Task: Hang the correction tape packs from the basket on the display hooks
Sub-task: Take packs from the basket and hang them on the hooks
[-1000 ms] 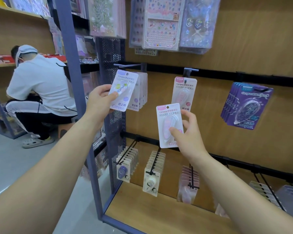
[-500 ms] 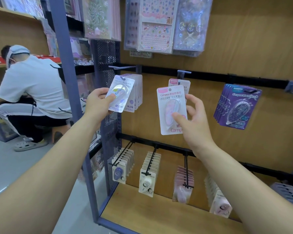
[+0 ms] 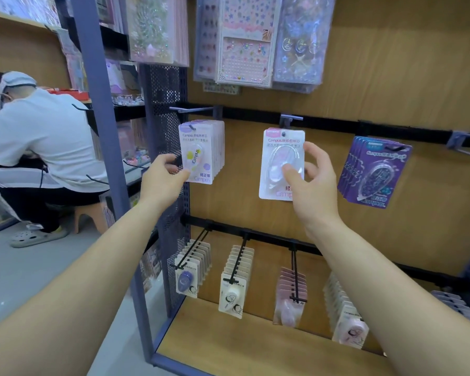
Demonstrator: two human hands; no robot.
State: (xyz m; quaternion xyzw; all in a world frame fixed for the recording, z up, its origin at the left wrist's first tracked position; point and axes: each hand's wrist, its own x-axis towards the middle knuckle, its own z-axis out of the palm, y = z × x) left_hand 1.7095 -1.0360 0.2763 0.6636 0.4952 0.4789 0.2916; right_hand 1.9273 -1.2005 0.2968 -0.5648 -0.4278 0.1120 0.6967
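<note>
Correction tape pack point(image 3: 272, 147) in pink is hovering just under the middle hook point(image 3: 289, 119); right hand point(image 3: 314, 187) is pinching it, thumb on blister; left hand point(image 3: 163, 178) is pinching the yellow pack point(image 3: 198, 156) by its edge; squaring hole to hook tip is looking key.

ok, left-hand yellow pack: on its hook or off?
On: the hook tip pokes through the hang hole of the yellow pack; the left hand pinches its lower edge.

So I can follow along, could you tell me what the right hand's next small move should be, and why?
Probably slide the pink pack onto the middle hook: the right hand pinches it with its hole just below the hook.
</note>
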